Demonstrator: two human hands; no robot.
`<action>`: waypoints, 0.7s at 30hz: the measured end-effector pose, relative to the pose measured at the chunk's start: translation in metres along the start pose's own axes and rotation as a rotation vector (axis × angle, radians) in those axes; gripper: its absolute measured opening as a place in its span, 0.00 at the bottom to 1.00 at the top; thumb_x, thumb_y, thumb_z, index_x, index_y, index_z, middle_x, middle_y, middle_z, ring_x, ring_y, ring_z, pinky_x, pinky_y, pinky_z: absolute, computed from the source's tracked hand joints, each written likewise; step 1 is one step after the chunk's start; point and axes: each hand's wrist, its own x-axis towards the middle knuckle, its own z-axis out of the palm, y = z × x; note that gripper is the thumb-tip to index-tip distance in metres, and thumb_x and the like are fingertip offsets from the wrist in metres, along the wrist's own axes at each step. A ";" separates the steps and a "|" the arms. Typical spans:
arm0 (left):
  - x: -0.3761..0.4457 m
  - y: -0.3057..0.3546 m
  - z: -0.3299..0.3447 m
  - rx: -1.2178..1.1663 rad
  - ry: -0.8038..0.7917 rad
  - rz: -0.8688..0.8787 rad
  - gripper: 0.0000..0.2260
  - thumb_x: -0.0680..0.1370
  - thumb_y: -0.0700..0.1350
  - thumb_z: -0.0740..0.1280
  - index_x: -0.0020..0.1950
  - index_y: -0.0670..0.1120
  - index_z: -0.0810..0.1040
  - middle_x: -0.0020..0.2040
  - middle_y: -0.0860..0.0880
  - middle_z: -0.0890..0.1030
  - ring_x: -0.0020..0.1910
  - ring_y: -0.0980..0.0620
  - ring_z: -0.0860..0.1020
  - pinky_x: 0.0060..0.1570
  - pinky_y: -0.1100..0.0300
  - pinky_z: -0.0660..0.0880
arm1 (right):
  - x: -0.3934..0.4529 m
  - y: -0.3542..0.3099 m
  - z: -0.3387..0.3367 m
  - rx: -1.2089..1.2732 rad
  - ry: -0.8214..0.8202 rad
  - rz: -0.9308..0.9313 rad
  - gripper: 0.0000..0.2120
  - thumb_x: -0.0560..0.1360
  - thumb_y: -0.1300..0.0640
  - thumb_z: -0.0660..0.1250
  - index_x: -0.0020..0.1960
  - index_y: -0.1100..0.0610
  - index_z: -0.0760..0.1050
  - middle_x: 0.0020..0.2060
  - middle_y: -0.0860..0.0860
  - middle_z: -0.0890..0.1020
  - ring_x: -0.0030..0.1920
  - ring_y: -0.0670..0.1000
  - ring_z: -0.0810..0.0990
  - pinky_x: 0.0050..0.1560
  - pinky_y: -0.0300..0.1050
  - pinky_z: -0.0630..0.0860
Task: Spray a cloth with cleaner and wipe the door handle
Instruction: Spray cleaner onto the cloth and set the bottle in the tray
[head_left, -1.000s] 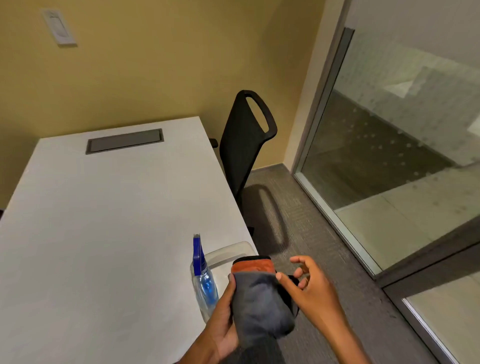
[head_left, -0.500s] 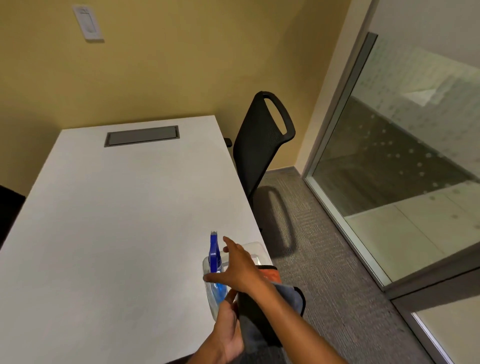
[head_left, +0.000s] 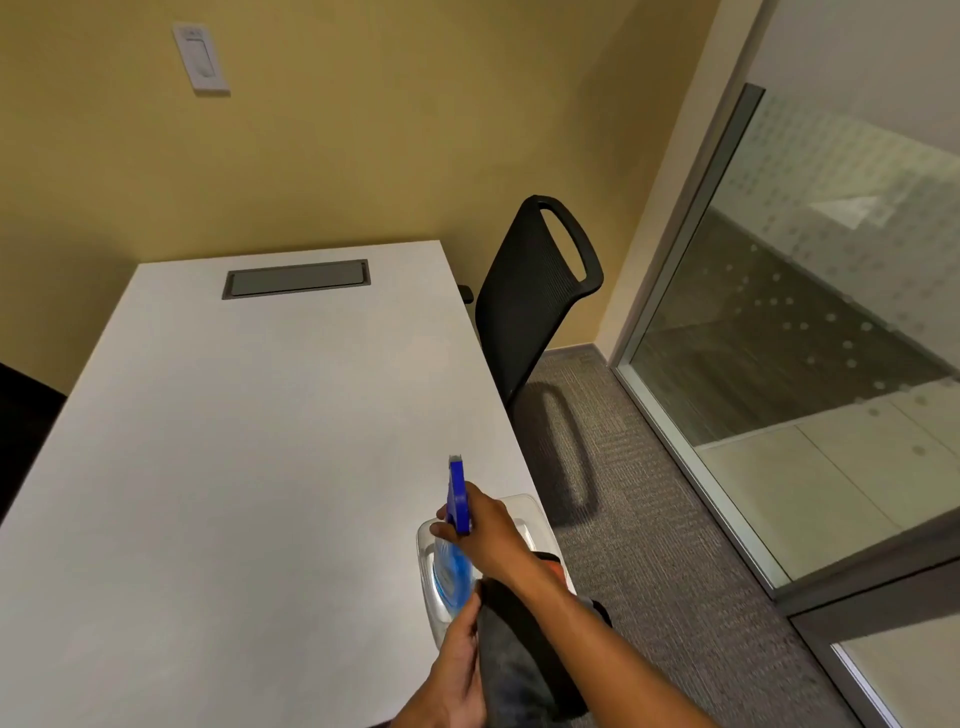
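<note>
A clear spray bottle (head_left: 453, 569) of blue cleaner with a blue trigger head stands in a clear tray (head_left: 524, 506) at the white table's near right corner. My right hand (head_left: 488, 530) reaches across and is wrapped around the bottle's neck just under the trigger head. My left hand (head_left: 457, 670) holds a grey cloth (head_left: 514, 654) with an orange edge, low at the bottom of the view beside the bottle. My right forearm crosses over the cloth and hides part of it. No door handle is in view.
The white table (head_left: 234, 441) has a grey cable hatch (head_left: 296, 278) near its far end. A black mesh chair (head_left: 530, 291) stands at the table's right side. A glass wall (head_left: 810, 338) runs along the right above grey carpet (head_left: 649, 545). A wall switch (head_left: 201, 58) sits on the yellow wall.
My right hand left the cloth, reached left over it and closed on the spray bottle's neck. My left hand kept the cloth and lowered it. The view shifted left and up.
</note>
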 end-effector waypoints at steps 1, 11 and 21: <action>0.000 0.001 -0.001 -0.041 -0.025 -0.016 0.29 0.72 0.55 0.68 0.70 0.43 0.72 0.63 0.36 0.80 0.65 0.36 0.77 0.70 0.37 0.69 | -0.001 -0.001 -0.004 0.034 0.011 -0.012 0.16 0.75 0.54 0.71 0.59 0.58 0.71 0.54 0.55 0.81 0.53 0.51 0.80 0.60 0.46 0.78; -0.004 0.010 -0.003 -0.065 -0.208 -0.154 0.31 0.76 0.61 0.66 0.73 0.44 0.70 0.73 0.37 0.71 0.73 0.38 0.69 0.76 0.40 0.59 | -0.041 -0.080 -0.100 0.298 0.211 -0.424 0.16 0.74 0.50 0.68 0.57 0.59 0.75 0.43 0.47 0.80 0.50 0.52 0.81 0.55 0.46 0.79; -0.002 0.053 0.018 0.025 -0.259 -0.022 0.40 0.64 0.59 0.76 0.70 0.41 0.71 0.64 0.35 0.78 0.59 0.33 0.79 0.61 0.39 0.75 | -0.126 -0.115 -0.177 0.134 0.423 -0.512 0.27 0.70 0.28 0.59 0.48 0.50 0.78 0.30 0.49 0.79 0.31 0.48 0.78 0.37 0.40 0.77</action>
